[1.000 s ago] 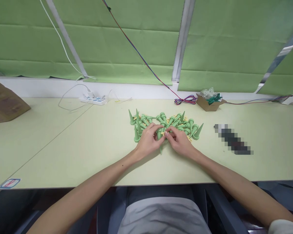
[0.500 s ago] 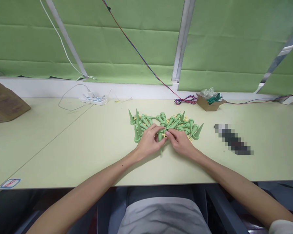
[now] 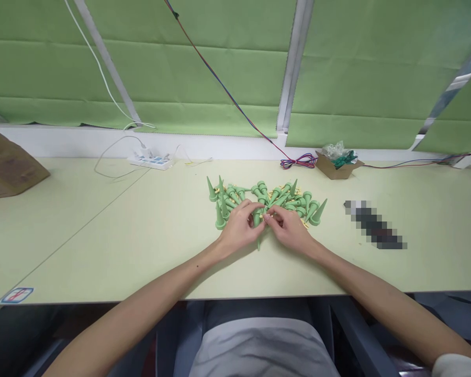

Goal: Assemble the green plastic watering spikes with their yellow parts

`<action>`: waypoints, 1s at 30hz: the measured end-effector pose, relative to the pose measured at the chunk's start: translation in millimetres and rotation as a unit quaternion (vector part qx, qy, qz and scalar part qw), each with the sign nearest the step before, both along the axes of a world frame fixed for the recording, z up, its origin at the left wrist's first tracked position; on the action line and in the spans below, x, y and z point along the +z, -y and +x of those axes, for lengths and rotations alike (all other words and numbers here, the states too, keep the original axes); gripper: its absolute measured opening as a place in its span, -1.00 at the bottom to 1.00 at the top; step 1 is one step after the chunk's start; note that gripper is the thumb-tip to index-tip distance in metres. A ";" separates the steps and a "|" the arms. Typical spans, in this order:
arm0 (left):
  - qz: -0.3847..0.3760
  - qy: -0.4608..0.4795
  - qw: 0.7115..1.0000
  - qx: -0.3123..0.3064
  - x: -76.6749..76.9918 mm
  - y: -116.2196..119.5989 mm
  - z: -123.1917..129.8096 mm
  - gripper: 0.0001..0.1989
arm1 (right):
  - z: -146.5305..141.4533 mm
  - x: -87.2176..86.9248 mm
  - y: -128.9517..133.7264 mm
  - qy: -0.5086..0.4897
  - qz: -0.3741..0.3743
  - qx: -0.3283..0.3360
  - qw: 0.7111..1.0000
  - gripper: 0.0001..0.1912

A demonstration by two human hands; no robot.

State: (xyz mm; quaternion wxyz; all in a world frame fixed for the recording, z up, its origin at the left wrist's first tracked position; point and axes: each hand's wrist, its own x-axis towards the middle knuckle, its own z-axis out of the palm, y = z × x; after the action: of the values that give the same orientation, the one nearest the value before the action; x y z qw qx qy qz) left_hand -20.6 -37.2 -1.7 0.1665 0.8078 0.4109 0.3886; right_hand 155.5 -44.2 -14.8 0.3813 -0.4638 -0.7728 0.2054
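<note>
My left hand [image 3: 238, 228] is closed around a green plastic cone-shaped spike [image 3: 256, 219], whose pointed end shows below the fingers. Against the spike's side, the thumb and forefinger of my right hand [image 3: 292, 228] pinch a small yellow plastic piece [image 3: 261, 216]. Fingertips cover most of that piece, and I cannot tell how far it sits in the spike. Just beyond both hands lies a pile of similar green spikes [image 3: 275, 196], some standing point up, with small yellow pieces [image 3: 305, 225] scattered among them.
A dark pixelated object [image 3: 377, 228] lies right of the pile. Behind it are a small cardboard box [image 3: 335, 170] and a coiled red-blue cable [image 3: 298, 161]. A white power strip [image 3: 153, 161] stands back left, a brown cardboard piece [image 3: 11, 165] at far left.
My right fingertips have shifted slightly left, bringing the yellow piece closer against the green spike. My left hand stays nearly still, and the pile looks the same.
</note>
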 end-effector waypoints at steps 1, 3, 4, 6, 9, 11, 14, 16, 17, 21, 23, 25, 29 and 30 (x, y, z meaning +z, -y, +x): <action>-0.001 0.000 1.000 0.000 -0.4 0.0 -0.1 -0.72 | 0.0 0.1 0.3 0.000 -0.002 0.000 1.000 -0.77; -0.003 -0.002 1.000 -0.002 -1.2 -0.1 -0.2 -0.71 | 0.2 0.4 0.4 0.002 0.002 0.002 1.000 -0.78; -0.003 -0.003 1.000 -0.004 -1.6 -0.2 -0.3 -0.71 | 0.3 0.5 0.2 0.003 0.006 0.004 1.000 -0.78; -0.001 -0.005 1.000 -0.008 -2.1 -0.6 -0.3 -0.70 | 0.9 0.4 -0.4 0.004 0.013 0.009 1.000 -0.78; 0.001 -0.007 1.000 -0.013 -2.1 -1.0 -0.2 -0.69 | 1.8 0.0 -1.4 0.005 0.019 0.014 1.000 -0.78; 0.000 -0.009 1.000 -0.014 -1.7 -0.9 0.0 -0.69 | 2.0 0.0 -1.9 0.008 0.020 0.016 1.000 -0.76; -0.004 -0.009 1.000 -0.018 -1.1 -0.4 0.2 -0.70 | 1.9 0.2 -2.3 0.013 0.023 0.016 1.000 -0.71; -0.008 -0.007 1.000 -0.022 -1.0 -0.2 0.0 -0.69 | 1.9 0.4 -2.4 0.016 0.028 0.017 0.999 -0.68; -0.010 -0.006 1.000 -0.024 -1.1 -0.1 -0.1 -0.69 | 1.9 0.5 -2.5 0.017 0.029 0.017 0.999 -0.67; -0.009 -0.006 1.000 -0.024 -1.2 -0.2 -0.6 -0.69 | 2.1 0.2 -2.7 0.016 0.030 0.017 0.999 -0.63; -0.005 -0.007 1.000 -0.023 -1.0 -0.2 -0.6 -0.69 | 2.0 -0.1 -2.7 0.015 0.028 0.015 0.999 -0.63; 0.000 -0.009 1.000 -0.022 -0.7 -0.1 -0.6 -0.69 | 1.7 -0.2 -2.3 0.015 0.025 0.011 1.000 -0.62; 0.007 -0.021 1.000 -0.010 -0.6 0.2 -0.7 -0.70 | 0.8 1.0 -0.8 0.022 0.011 0.006 1.000 -0.66; 0.006 -0.023 1.000 -0.007 -0.8 0.3 -0.8 -0.69 | 0.6 1.4 -0.5 0.026 0.005 0.007 1.000 -0.69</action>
State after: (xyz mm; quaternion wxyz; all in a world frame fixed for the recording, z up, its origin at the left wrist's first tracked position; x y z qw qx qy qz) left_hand -21.4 -37.5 -2.5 0.1554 0.8203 0.4064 0.3711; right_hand 156.1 -43.8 -13.4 0.3614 -0.4618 -0.7869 0.1922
